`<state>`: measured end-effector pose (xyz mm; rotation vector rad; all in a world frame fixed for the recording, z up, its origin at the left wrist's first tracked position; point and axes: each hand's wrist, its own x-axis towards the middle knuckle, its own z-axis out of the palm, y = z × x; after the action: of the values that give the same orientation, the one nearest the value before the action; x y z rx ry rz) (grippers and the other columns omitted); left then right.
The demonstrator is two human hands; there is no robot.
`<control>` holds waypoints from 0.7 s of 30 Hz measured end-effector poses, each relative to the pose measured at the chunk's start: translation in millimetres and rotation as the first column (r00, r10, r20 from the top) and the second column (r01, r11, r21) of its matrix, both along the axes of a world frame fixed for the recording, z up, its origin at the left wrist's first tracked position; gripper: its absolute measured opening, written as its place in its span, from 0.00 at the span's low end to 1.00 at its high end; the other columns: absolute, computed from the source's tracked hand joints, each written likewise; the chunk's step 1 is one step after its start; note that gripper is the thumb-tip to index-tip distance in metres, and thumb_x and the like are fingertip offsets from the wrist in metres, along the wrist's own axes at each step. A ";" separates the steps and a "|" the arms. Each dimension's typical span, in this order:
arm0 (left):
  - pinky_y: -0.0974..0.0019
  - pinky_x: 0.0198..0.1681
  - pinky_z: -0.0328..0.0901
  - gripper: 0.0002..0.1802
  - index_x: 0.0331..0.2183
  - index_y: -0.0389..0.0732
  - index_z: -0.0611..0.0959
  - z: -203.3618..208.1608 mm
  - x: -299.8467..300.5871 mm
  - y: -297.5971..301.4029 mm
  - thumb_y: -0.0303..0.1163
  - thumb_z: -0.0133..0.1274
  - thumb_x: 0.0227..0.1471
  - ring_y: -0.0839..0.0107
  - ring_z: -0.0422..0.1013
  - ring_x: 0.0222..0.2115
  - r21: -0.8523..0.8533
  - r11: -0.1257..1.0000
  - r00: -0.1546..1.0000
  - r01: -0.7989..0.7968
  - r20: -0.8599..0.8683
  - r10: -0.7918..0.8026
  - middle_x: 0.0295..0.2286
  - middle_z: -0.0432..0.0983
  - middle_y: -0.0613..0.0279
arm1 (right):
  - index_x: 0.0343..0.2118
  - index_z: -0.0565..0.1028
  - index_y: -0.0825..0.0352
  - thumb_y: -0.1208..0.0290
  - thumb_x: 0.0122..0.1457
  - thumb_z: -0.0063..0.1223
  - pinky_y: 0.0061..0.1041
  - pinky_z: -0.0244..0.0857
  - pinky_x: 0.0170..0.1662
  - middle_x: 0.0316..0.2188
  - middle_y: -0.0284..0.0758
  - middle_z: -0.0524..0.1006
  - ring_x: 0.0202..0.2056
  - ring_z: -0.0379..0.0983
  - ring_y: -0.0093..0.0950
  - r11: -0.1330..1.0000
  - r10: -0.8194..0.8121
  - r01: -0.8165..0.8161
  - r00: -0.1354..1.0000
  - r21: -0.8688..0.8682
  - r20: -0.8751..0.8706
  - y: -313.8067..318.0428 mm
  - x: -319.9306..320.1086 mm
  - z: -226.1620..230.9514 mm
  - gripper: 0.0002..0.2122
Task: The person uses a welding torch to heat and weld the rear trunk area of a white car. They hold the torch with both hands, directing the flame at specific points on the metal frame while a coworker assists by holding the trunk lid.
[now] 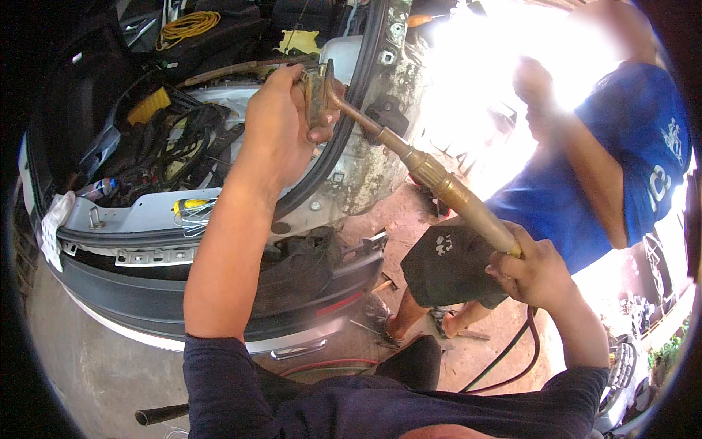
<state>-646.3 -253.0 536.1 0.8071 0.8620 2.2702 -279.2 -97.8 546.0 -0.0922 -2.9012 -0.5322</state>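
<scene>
My right hand (pixel 537 267) is wrapped round the rear of a brass gas torch (pixel 446 183). The torch slants up and left across the view, and its thin bent copper-coloured tip ends beside my left hand (pixel 281 121). That hand is raised at the edge of a car's rear opening, its fingers closed round a small flat metal piece (pixel 316 99). The piece stands upright against the torch tip; whether they touch I cannot tell, and its kind is not clear. No flame shows. Dark hoses (pixel 523 355) hang down below my right hand.
A person in a blue shirt (pixel 563 175) stands close on the right, one hand raised. The car's boot (pixel 197 132) holds wiring, a yellow cord coil (pixel 188 29) and a yellow-handled tool (pixel 191 207). A detached bumper (pixel 292 293) lies below the opening. Tools lie on the floor.
</scene>
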 end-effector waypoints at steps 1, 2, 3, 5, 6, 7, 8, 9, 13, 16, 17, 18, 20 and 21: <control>0.72 0.23 0.58 0.22 0.40 0.42 0.78 -5.3 -4.9 -0.4 0.50 0.41 0.69 0.73 0.70 0.25 0.000 1.000 1.000 0.017 -0.023 -0.017 0.28 0.78 0.63 | 0.31 0.78 0.59 0.66 0.52 0.70 0.34 0.73 0.27 0.52 0.48 0.75 0.26 0.79 0.38 1.000 0.002 -0.002 1.000 0.006 -0.005 -1.7 -1.3 2.1 0.09; 0.71 0.23 0.58 0.22 0.40 0.42 0.78 -8.0 -7.7 -1.0 0.50 0.41 0.69 0.73 0.70 0.25 -0.001 0.999 0.998 0.034 -0.045 -0.034 0.28 0.78 0.63 | 0.31 0.78 0.59 0.66 0.51 0.70 0.34 0.74 0.26 0.51 0.48 0.75 0.26 0.79 0.38 1.000 0.004 -0.004 1.000 0.013 -0.010 -2.8 -2.0 3.4 0.10; 0.71 0.23 0.57 0.22 0.38 0.41 0.79 -5.6 -6.7 -1.8 0.49 0.40 0.70 0.73 0.69 0.24 -0.008 1.000 0.999 0.028 -0.026 -0.028 0.27 0.78 0.62 | 0.31 0.78 0.58 0.66 0.51 0.70 0.34 0.74 0.27 0.51 0.48 0.75 0.26 0.79 0.38 1.000 0.017 -0.017 1.000 -0.003 -0.014 -1.8 -2.2 2.7 0.10; 0.71 0.21 0.55 0.24 0.34 0.40 0.79 1.6 -3.1 -3.6 0.47 0.37 0.71 0.74 0.66 0.21 -0.023 1.000 1.000 0.014 0.012 -0.014 0.25 0.77 0.62 | 0.31 0.78 0.58 0.66 0.51 0.70 0.34 0.74 0.27 0.51 0.47 0.75 0.26 0.79 0.37 0.998 0.043 -0.043 0.999 -0.034 -0.023 0.7 -2.4 0.5 0.10; 0.71 0.21 0.55 0.23 0.34 0.40 0.79 3.0 -2.4 -2.9 0.46 0.37 0.70 0.74 0.66 0.21 -0.012 1.000 1.000 -0.003 0.006 0.003 0.25 0.77 0.62 | 0.32 0.78 0.56 0.67 0.51 0.69 0.34 0.75 0.27 0.53 0.46 0.74 0.27 0.80 0.38 0.999 0.032 -0.032 0.999 -0.040 0.003 0.1 -3.2 1.4 0.10; 0.71 0.21 0.55 0.23 0.34 0.40 0.79 4.4 -1.9 -2.1 0.46 0.37 0.70 0.74 0.66 0.22 -0.001 1.000 1.000 -0.020 0.001 0.020 0.25 0.77 0.62 | 0.34 0.78 0.55 0.67 0.50 0.68 0.34 0.76 0.28 0.54 0.45 0.73 0.28 0.80 0.38 0.999 0.022 -0.020 0.999 -0.046 0.029 -1.1 -4.2 2.4 0.10; 0.71 0.21 0.55 0.22 0.34 0.41 0.79 5.2 -1.9 -2.2 0.45 0.37 0.70 0.74 0.66 0.22 0.011 0.999 0.999 -0.037 -0.005 0.037 0.25 0.77 0.62 | 0.36 0.77 0.53 0.67 0.50 0.67 0.35 0.77 0.29 0.56 0.44 0.72 0.29 0.81 0.38 0.999 0.011 -0.009 0.998 -0.051 0.055 -2.0 -5.2 3.2 0.11; 0.71 0.22 0.56 0.22 0.36 0.40 0.79 4.5 -2.8 -2.2 0.46 0.37 0.70 0.73 0.67 0.23 -0.002 0.999 0.999 -0.037 0.004 0.037 0.26 0.77 0.62 | 0.36 0.77 0.53 0.67 0.50 0.67 0.35 0.77 0.29 0.56 0.44 0.72 0.29 0.81 0.38 0.999 0.014 -0.011 0.999 -0.049 0.052 -2.3 -5.6 3.4 0.11; 0.70 0.24 0.57 0.22 0.38 0.40 0.78 -9.1 -12.4 -7.4 0.47 0.37 0.69 0.70 0.68 0.25 -0.007 0.999 0.999 0.041 -0.017 -0.042 0.28 0.77 0.62 | 0.36 0.77 0.53 0.66 0.51 0.67 0.35 0.77 0.30 0.55 0.43 0.72 0.29 0.80 0.38 0.999 0.022 -0.022 0.999 -0.024 0.025 -3.1 -5.8 5.3 0.11; 0.70 0.22 0.56 0.21 0.36 0.40 0.79 -10.1 -8.4 -9.2 0.43 0.36 0.69 0.73 0.66 0.23 -0.008 0.999 0.999 0.044 0.003 -0.044 0.26 0.77 0.61 | 0.33 0.78 0.56 0.66 0.50 0.70 0.35 0.75 0.30 0.52 0.45 0.75 0.28 0.79 0.39 0.999 0.029 -0.029 0.999 -0.028 -0.018 -4.7 -6.2 4.3 0.10; 0.70 0.21 0.56 0.21 0.36 0.40 0.79 -8.4 -6.0 -9.2 0.41 0.35 0.69 0.74 0.65 0.22 -0.013 1.000 0.999 0.025 0.023 -0.025 0.25 0.77 0.61 | 0.31 0.78 0.58 0.65 0.50 0.71 0.34 0.73 0.30 0.51 0.46 0.76 0.27 0.79 0.39 0.999 0.031 -0.032 0.999 -0.036 -0.034 -5.2 -6.3 3.4 0.11; 0.70 0.21 0.56 0.21 0.35 0.40 0.79 -6.9 -4.8 -10.1 0.42 0.36 0.69 0.74 0.65 0.22 -0.016 1.000 1.000 0.005 0.026 -0.005 0.25 0.77 0.61 | 0.31 0.78 0.58 0.65 0.50 0.71 0.34 0.73 0.29 0.51 0.46 0.76 0.27 0.78 0.39 0.998 0.046 -0.048 0.998 -0.044 -0.029 -4.8 -6.7 3.0 0.11; 0.70 0.21 0.55 0.21 0.35 0.40 0.79 -4.8 -3.1 -11.5 0.43 0.36 0.69 0.74 0.65 0.21 -0.021 0.999 0.999 -0.034 0.031 0.034 0.24 0.76 0.61 | 0.31 0.78 0.58 0.66 0.50 0.71 0.34 0.73 0.29 0.50 0.46 0.76 0.27 0.78 0.39 0.995 0.077 -0.078 0.997 -0.061 -0.020 -3.7 -7.7 2.8 0.10; 0.69 0.22 0.56 0.21 0.35 0.40 0.79 -4.4 -4.3 -11.3 0.44 0.37 0.69 0.74 0.65 0.21 -0.015 0.999 0.999 -0.043 0.024 0.044 0.24 0.76 0.61 | 0.31 0.78 0.58 0.66 0.50 0.71 0.34 0.73 0.29 0.50 0.46 0.76 0.26 0.78 0.39 0.994 0.085 -0.085 0.996 -0.076 0.001 -3.2 -8.4 3.7 0.10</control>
<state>-650.6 -264.3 531.8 0.7601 0.8925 2.3038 -287.6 -101.1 549.7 0.0214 -2.9139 -0.4082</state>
